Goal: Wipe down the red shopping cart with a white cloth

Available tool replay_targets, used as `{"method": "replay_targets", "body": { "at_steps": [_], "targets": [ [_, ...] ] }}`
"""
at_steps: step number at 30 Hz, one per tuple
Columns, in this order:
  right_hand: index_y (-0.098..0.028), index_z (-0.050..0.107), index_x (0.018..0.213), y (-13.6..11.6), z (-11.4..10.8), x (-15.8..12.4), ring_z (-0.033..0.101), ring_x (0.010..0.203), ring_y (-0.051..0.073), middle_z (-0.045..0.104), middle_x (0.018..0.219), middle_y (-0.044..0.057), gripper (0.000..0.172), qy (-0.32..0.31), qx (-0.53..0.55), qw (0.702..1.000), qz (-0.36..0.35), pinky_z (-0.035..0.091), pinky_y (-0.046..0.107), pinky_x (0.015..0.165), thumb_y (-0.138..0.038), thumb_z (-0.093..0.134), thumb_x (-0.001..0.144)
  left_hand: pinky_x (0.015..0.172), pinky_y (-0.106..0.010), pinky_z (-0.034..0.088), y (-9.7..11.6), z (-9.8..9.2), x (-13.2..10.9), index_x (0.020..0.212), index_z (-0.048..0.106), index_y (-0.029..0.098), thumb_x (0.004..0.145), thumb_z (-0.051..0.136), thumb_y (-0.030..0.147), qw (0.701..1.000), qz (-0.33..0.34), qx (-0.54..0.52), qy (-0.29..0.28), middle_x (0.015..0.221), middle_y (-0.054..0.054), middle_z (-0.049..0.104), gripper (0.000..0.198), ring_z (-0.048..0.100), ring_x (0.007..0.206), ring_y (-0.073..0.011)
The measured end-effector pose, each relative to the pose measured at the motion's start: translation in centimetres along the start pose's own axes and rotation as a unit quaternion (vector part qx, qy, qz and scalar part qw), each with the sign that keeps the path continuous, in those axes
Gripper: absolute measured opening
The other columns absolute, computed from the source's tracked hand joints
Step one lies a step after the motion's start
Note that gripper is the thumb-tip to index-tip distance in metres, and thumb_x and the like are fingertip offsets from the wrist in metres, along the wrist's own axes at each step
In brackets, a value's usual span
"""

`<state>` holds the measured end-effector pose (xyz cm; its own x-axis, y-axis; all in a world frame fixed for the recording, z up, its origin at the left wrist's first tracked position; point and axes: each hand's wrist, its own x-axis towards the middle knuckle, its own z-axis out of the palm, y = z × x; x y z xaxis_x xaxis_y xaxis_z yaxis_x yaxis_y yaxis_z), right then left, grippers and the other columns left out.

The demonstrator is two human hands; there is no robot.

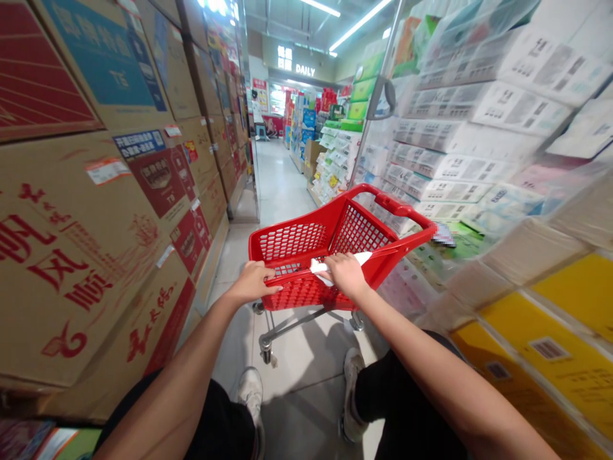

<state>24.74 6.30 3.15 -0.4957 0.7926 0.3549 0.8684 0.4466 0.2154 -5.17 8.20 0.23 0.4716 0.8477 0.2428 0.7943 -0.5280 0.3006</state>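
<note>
You stand in a narrow store aisle. On your left, a wall of stacked cardboard cartons (96,255) runs the whole length and comes close beside your left forearm. On your right, shelves of wrapped paper packs (460,166) lean in just as near, with yellow boxes (565,332) low beside your right leg. The open room lies straight ahead: a pale tiled floor (278,185) runs clear between the two sides towards the back of the shop, where more stacked goods stand on the right edge of the lane.

The red shopping cart (292,241) is directly in front of you, in the middle of the aisle, tilted a little so that its far right corner and raised handle bar (400,207) sit just beside the packs on the right. More floor shows on its left side than on its right.

Your left hand (253,282) rests on the near rim at the left corner, fingers curled over the edge and gripping it. Your right hand (345,273) is closed over the same rim further right, pinning a white slip (363,258) against it; the slip sticks out on both sides of the hand. Your shoes (249,390) are just behind the front caster (265,348).
</note>
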Motion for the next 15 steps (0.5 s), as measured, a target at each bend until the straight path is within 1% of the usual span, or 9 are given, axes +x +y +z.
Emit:
{"method": "replay_targets", "body": {
  "at_steps": [5,8,10,12,13,15],
  "targets": [
    [-0.018,0.062,0.093,-5.2,0.9,1.4,0.059,0.088,0.024,0.07,0.09,0.009,0.044,0.023,0.039,0.999,-0.006,0.032,0.034,0.077,-0.059,0.047,0.098,0.068,-0.031,0.03,0.2,0.5,0.1,0.054,0.048,0.02,0.068,0.07,0.053,1.0,0.001,0.017,0.013,0.061,0.002,0.051,0.042,0.045,0.063,-0.0143],
    [-0.018,0.062,0.097,-8.4,1.2,2.5,0.059,0.089,0.024,0.071,0.093,0.009,0.041,0.029,0.068,0.997,-0.013,0.034,0.035,0.078,-0.057,0.049,0.097,0.071,-0.032,0.031,0.0,0.7,0.1,0.058,0.055,0.021,0.068,0.069,0.047,1.0,0.013,0.025,0.004,0.062,0.001,0.055,0.031,0.048,0.065,-0.0158],
    [-0.019,0.062,0.098,-9.8,1.1,3.2,0.06,0.09,0.024,0.071,0.095,0.008,0.038,0.025,0.083,0.996,-0.027,0.035,0.035,0.078,-0.055,0.051,0.098,0.072,-0.033,0.031,-0.1,0.8,0.2,0.062,0.06,0.021,0.067,0.069,0.041,0.999,0.02,0.033,-0.005,0.065,-0.001,0.058,0.022,0.05,0.068,-0.0176],
    [-0.018,0.063,0.1,-10.4,0.8,3.6,0.061,0.09,0.025,0.071,0.096,0.008,0.035,0.017,0.088,0.995,-0.045,0.036,0.035,0.078,-0.052,0.052,0.098,0.073,-0.034,0.032,-0.3,0.8,0.3,0.065,0.062,0.021,0.067,0.069,0.038,0.999,0.021,0.036,-0.01,0.067,-0.003,0.061,0.018,0.051,0.07,-0.0188],
    [-0.018,0.063,0.101,-10.3,0.6,3.7,0.061,0.09,0.025,0.071,0.096,0.008,0.035,0.014,0.088,0.995,-0.053,0.037,0.035,0.077,-0.051,0.052,0.098,0.073,-0.034,0.033,-0.4,0.8,0.3,0.065,0.062,0.021,0.068,0.069,0.038,0.999,0.021,0.033,-0.011,0.067,-0.003,0.061,0.018,0.052,0.07,-0.019],
    [-0.018,0.063,0.102,-9.2,0.1,3.5,0.062,0.089,0.025,0.071,0.096,0.008,0.038,0.002,0.082,0.995,-0.064,0.038,0.034,0.077,-0.053,0.05,0.099,0.074,-0.033,0.034,-0.4,0.7,0.3,0.063,0.06,0.021,0.07,0.068,0.041,0.999,0.02,0.024,-0.009,0.067,-0.002,0.06,0.023,0.052,0.07,-0.0181]
  ]
}}
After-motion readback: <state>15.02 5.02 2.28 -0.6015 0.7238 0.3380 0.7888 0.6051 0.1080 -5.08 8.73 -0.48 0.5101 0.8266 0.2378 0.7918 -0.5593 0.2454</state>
